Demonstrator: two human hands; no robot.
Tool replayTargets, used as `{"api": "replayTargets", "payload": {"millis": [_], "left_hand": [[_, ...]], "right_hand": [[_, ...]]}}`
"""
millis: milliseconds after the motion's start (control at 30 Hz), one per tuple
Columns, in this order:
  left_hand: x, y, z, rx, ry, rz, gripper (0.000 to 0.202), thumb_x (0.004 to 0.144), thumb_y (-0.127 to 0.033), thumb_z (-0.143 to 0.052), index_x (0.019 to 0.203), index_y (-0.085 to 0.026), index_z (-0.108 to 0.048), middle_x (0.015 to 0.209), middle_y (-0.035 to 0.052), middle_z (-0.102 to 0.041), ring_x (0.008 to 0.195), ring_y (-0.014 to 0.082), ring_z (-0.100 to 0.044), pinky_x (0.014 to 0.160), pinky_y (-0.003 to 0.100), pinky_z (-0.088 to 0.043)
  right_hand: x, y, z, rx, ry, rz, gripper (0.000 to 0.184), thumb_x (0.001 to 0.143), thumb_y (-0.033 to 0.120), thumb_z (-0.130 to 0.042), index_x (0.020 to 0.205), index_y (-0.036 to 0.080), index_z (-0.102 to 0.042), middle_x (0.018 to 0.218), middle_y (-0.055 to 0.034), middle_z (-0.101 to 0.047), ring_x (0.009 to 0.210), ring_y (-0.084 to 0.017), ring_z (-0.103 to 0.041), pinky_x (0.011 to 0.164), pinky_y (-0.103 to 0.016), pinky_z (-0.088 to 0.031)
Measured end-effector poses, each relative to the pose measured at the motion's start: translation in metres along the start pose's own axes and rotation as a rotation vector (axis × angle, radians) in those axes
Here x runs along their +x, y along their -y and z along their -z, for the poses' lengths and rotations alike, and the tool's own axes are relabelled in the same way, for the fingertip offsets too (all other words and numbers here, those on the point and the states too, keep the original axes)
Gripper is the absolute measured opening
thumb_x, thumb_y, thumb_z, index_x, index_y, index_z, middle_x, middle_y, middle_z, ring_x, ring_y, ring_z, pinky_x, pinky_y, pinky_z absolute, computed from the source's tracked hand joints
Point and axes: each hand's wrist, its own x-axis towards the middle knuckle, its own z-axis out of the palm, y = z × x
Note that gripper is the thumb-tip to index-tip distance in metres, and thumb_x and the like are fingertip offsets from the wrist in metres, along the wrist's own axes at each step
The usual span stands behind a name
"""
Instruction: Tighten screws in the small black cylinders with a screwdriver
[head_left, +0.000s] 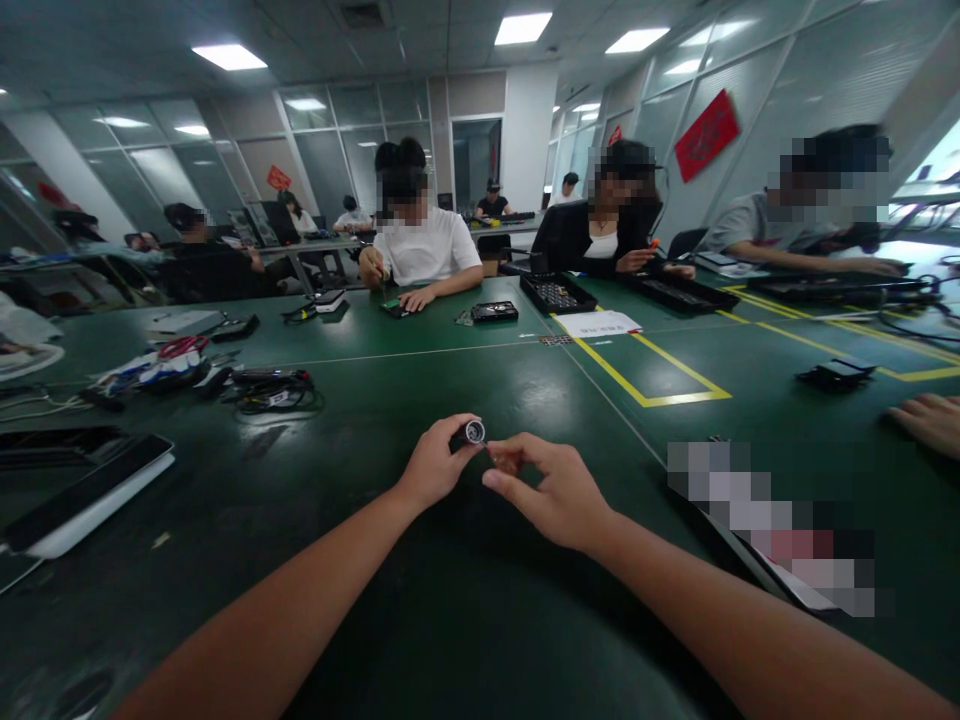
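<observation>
Both my hands meet over the middle of the dark green table (450,620). My left hand (433,463) is closed round a small black cylinder with a round silver end (473,432). My right hand (553,490) sits just to its right, thumb and forefinger pinched together close to the cylinder's silver end. Whatever the pinch holds is too small to make out.
A flat black-and-white device (90,492) lies at the left, cables and tools (262,388) beyond it. Yellow tape lines (645,385) mark the table right of centre. Several people work along the far side with black trays (556,293). Another person's hand (928,420) rests at the right edge.
</observation>
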Motion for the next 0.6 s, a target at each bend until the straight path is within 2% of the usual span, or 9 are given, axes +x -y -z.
{"api": "replayTargets", "payload": {"millis": [133, 267, 367, 500, 600], "left_hand": [[-0.001, 0.000, 0.000, 0.017, 0.011, -0.028, 0.032, 0.085, -0.020, -0.070, 0.117, -0.023, -0.067, 0.117, 0.0053, -0.070, 0.111, 0.0244, -0.062, 0.100, 0.040, -0.047], [-0.001, -0.005, 0.000, 0.049, 0.044, -0.038, 0.035, 0.083, -0.017, -0.073, 0.117, -0.026, -0.068, 0.115, 0.0040, -0.071, 0.109, 0.0243, -0.062, 0.099, 0.041, -0.047], [-0.001, -0.009, 0.001, 0.064, 0.054, -0.031, 0.035, 0.083, -0.016, -0.073, 0.116, -0.025, -0.069, 0.113, 0.0042, -0.071, 0.108, 0.0247, -0.063, 0.097, 0.041, -0.047], [-0.001, -0.010, 0.002, 0.076, 0.073, -0.033, 0.033, 0.084, -0.018, -0.072, 0.116, -0.026, -0.069, 0.111, 0.0043, -0.071, 0.107, 0.0254, -0.063, 0.097, 0.042, -0.047], [0.000, -0.007, 0.001, 0.076, 0.075, -0.037, 0.033, 0.084, -0.018, -0.071, 0.116, -0.026, -0.069, 0.112, 0.0043, -0.071, 0.107, 0.0250, -0.062, 0.098, 0.042, -0.047]], "right_hand": [[0.003, -0.006, 0.001, -0.019, -0.189, -0.108, 0.027, 0.095, 0.043, -0.056, 0.105, 0.022, -0.071, 0.075, -0.0011, -0.073, 0.068, -0.018, -0.069, 0.065, -0.029, -0.050], [0.010, -0.012, 0.004, 0.014, -0.298, -0.235, 0.038, 0.099, 0.049, -0.047, 0.091, 0.020, -0.070, 0.066, -0.0013, -0.068, 0.062, -0.018, -0.065, 0.059, -0.028, -0.046], [0.013, -0.014, 0.005, -0.005, -0.314, -0.283, 0.041, 0.098, 0.051, -0.047, 0.082, 0.021, -0.069, 0.059, 0.0004, -0.061, 0.056, -0.016, -0.058, 0.054, -0.028, -0.041], [0.011, -0.014, 0.002, 0.003, -0.314, -0.252, 0.030, 0.097, 0.044, -0.048, 0.093, 0.021, -0.068, 0.065, 0.0008, -0.060, 0.058, -0.016, -0.055, 0.056, -0.029, -0.040], [0.007, -0.014, -0.001, 0.043, -0.254, -0.226, 0.020, 0.096, 0.034, -0.047, 0.097, 0.023, -0.064, 0.070, 0.0011, -0.061, 0.062, -0.017, -0.056, 0.058, -0.029, -0.040]]}}
